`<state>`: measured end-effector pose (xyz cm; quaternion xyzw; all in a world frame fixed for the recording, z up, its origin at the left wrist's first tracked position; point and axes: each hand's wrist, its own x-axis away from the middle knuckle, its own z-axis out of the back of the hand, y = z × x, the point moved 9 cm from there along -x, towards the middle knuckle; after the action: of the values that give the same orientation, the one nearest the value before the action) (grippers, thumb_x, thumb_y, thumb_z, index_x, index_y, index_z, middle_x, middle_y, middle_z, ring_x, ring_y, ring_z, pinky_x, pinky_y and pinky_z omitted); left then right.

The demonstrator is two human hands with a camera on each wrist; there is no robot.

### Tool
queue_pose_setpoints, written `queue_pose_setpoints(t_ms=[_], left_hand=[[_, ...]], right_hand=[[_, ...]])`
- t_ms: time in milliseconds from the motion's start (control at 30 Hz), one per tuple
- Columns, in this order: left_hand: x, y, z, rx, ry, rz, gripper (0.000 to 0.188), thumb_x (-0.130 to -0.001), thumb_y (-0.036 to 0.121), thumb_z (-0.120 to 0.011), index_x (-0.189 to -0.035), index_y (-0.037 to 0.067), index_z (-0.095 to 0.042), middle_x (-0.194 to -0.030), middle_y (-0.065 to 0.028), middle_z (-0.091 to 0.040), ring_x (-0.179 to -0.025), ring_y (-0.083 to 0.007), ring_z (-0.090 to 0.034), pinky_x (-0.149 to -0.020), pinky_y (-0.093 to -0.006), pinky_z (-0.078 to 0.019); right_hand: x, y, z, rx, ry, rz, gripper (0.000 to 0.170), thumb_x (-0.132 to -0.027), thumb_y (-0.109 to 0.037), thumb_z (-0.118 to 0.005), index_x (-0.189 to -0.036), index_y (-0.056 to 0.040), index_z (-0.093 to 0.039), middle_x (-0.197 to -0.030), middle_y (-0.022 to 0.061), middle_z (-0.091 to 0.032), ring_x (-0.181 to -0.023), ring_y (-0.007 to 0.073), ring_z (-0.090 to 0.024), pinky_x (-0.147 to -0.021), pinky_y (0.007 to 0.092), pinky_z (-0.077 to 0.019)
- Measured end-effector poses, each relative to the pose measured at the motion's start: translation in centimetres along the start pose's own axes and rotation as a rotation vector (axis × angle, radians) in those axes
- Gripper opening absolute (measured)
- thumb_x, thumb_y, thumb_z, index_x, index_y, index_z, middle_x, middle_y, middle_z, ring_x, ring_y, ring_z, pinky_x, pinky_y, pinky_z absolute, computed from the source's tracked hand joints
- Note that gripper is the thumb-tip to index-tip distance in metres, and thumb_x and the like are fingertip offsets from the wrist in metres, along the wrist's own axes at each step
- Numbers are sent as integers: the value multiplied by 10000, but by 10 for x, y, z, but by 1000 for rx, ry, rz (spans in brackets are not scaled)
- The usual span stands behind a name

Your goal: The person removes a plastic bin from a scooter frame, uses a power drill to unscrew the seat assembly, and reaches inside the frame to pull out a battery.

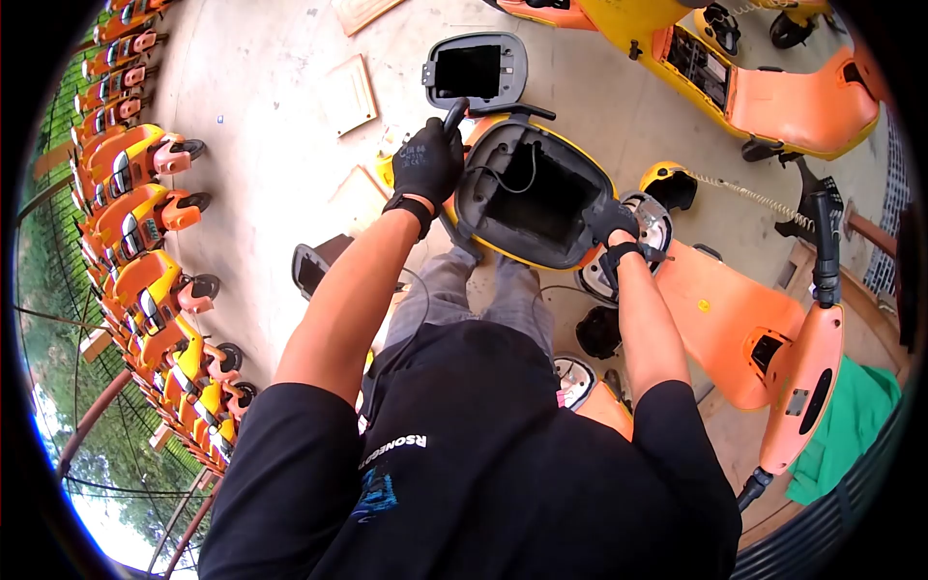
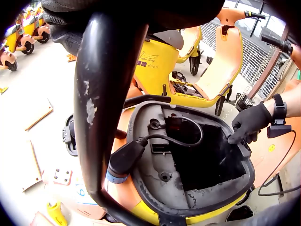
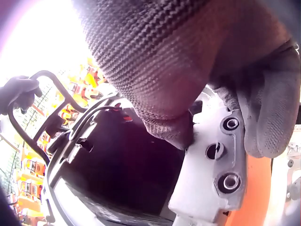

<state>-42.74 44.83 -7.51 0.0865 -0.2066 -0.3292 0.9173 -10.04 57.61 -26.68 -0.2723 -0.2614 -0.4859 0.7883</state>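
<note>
Below me is an orange and yellow scooter body with an open, dark compartment (image 1: 476,201) framed by a worn grey rim. My black-gloved left hand (image 1: 428,162) grips the scuffed black grab bar (image 2: 94,108) at the scooter's end. On the opposite side, my gloved right hand (image 1: 613,222) holds the compartment's edge, thumb inside and fingers outside, beside a grey bracket (image 3: 207,165) with round holes. A black cable (image 2: 201,134) loops over the opening from a thick connector (image 2: 126,157) lying on the rim. The compartment's depth is in shadow.
A grey lidded frame (image 1: 522,72) lies on the floor beyond the compartment. Flat tan panels (image 1: 356,97) lie to the left. Another scooter (image 1: 793,111) is at the upper right, and an orange body with handlebars (image 1: 802,387) at right. Scooters (image 1: 145,232) line the left fence.
</note>
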Motion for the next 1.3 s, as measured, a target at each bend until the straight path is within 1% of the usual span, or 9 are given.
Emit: queue_pose_setpoints(t_ms=[200,433,600,767,833,900,1133,1233,1300], left_hand=[[0,0,1,43,16,-1,226,-858,276,-538,-866,51,-541,-739,-200,-629,-706,-381,-622,-627,-455,-488],[0,-1,1,56,-21,8,249,-854,279,-512,-974,66,-558,-799,-190,-645,-737,-353,-636,-650,-460,-492],[-1,-2,3,137,18,-10,228,-862,277,-524,-899,53,-548,-751,-209,-632,-711,-373,-628,-627,-469,-478],[10,11,25,158,89,-116,223,-853,255,-507,-886,40,-554,-774,-199,-636,-722,-378,-626,-646,-472,-484],[4,-1,8,207,80,-58,227,-860,246,-490,-906,34,-557,-759,-191,-625,-702,-363,-622,-640,-465,-482],[-10,-13,-37,191,-127,-22,387,-865,268,-483,-1249,252,-527,-989,-127,-643,-904,-302,-628,-731,-426,-490],[4,4,6,463,71,-214,322,-820,220,-547,-1113,88,-539,-844,-205,-632,-811,-380,-614,-723,-469,-463],[-4,1,-14,426,-215,-160,404,-819,182,-534,-1185,16,-491,-1099,-250,-559,-963,-393,-580,-813,-442,-465],[-11,-7,-31,418,-232,-173,372,-820,193,-536,-1119,-26,-500,-1066,-273,-564,-968,-405,-572,-823,-443,-458]], right_hand=[[25,-6,31,-48,-72,-68,654,-726,-569,-567,-991,23,-649,-996,257,-627,-965,374,-607,-828,438,-476],[50,-31,119,-93,99,-123,428,-766,-366,-580,-932,28,-596,-924,256,-628,-912,393,-604,-791,441,-478],[92,-99,243,-187,546,355,167,-740,-123,-519,-840,-37,-619,-827,193,-619,-787,364,-599,-713,432,-480],[279,-266,380,-90,782,914,132,-787,-23,-500,-893,-16,-578,-868,165,-597,-809,337,-587,-703,403,-463],[339,-329,394,-6,621,1119,180,-794,98,-468,-921,50,-587,-917,180,-629,-892,269,-622,-801,329,-477],[382,-376,385,283,538,1298,175,-777,69,-509,-919,40,-607,-922,185,-630,-902,270,-625,-801,334,-481],[398,-459,337,409,216,1400,163,-786,-11,-532,-927,18,-608,-902,174,-628,-878,268,-625,-764,343,-483],[405,-503,310,381,116,1449,165,-789,-45,-542,-931,8,-609,-893,169,-627,-868,268,-624,-748,347,-484],[408,-531,295,345,54,1483,169,-791,-68,-548,-933,2,-609,-887,165,-627,-861,267,-624,-738,350,-484]])
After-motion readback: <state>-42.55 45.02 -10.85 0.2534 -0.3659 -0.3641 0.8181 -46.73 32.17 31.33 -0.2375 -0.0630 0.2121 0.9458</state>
